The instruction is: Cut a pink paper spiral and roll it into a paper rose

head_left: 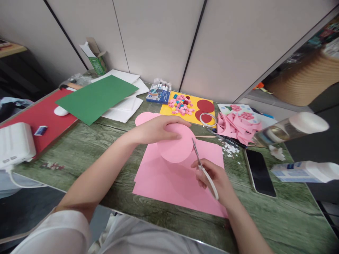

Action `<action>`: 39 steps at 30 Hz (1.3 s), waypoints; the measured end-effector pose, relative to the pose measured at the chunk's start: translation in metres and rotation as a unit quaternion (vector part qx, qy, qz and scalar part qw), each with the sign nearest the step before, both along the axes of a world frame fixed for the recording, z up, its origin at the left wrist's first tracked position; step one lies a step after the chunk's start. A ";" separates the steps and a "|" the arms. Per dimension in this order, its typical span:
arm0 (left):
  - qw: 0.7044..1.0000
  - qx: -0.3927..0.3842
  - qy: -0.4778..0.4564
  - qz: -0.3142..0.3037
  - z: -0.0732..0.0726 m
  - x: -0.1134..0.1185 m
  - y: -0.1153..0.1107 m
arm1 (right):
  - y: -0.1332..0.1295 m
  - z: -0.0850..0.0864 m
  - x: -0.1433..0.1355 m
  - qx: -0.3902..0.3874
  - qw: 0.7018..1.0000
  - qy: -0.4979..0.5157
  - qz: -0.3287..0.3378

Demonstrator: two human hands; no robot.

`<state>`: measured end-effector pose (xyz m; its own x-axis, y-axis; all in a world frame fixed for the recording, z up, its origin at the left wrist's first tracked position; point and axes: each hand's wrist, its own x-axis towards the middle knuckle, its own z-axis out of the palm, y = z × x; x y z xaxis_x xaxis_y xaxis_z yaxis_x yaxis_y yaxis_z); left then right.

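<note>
Cutting close: your left hand (156,128) pinches the pink paper circle (176,146) above the pink sheet (177,178); right hand (212,176) grips scissors (202,164). Blades near fingers; floppy paper may tear.

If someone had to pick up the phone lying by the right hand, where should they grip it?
Probably by its two long edges, from above. The phone lies flat, screen up, on the table, with bare wood along both long sides; the bottle lies further right.
</note>
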<state>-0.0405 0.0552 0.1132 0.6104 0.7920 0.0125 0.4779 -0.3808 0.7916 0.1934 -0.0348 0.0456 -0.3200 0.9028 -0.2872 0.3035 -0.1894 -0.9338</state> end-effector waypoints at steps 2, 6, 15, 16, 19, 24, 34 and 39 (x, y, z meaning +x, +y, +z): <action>1.000 -0.001 -0.002 -0.003 0.000 0.000 0.000 | -0.001 0.000 0.001 -0.004 1.000 0.000 0.001; 1.000 -0.007 -0.001 -0.017 -0.002 -0.001 0.000 | -0.001 -0.001 0.002 -0.003 1.000 0.001 0.008; 0.999 -0.010 -0.006 -0.050 -0.004 0.001 0.000 | -0.001 -0.001 0.003 0.009 1.000 0.008 0.025; 0.999 -0.009 -0.007 -0.050 -0.004 0.001 0.000 | -0.001 -0.001 0.003 0.008 1.000 0.006 0.023; 0.999 -0.008 -0.005 -0.045 -0.003 0.001 -0.001 | -0.001 0.000 0.002 -0.003 1.000 -0.002 0.019; 1.000 -0.007 0.001 -0.021 -0.002 0.001 0.000 | -0.001 0.001 0.001 -0.008 1.000 -0.009 0.011; 1.000 -0.001 0.003 -0.002 0.000 -0.001 0.000 | -0.001 0.003 0.000 -0.007 1.000 -0.002 0.003; 1.000 0.002 -0.001 -0.006 -0.002 0.000 0.001 | -0.001 0.002 0.001 -0.008 1.000 -0.004 0.004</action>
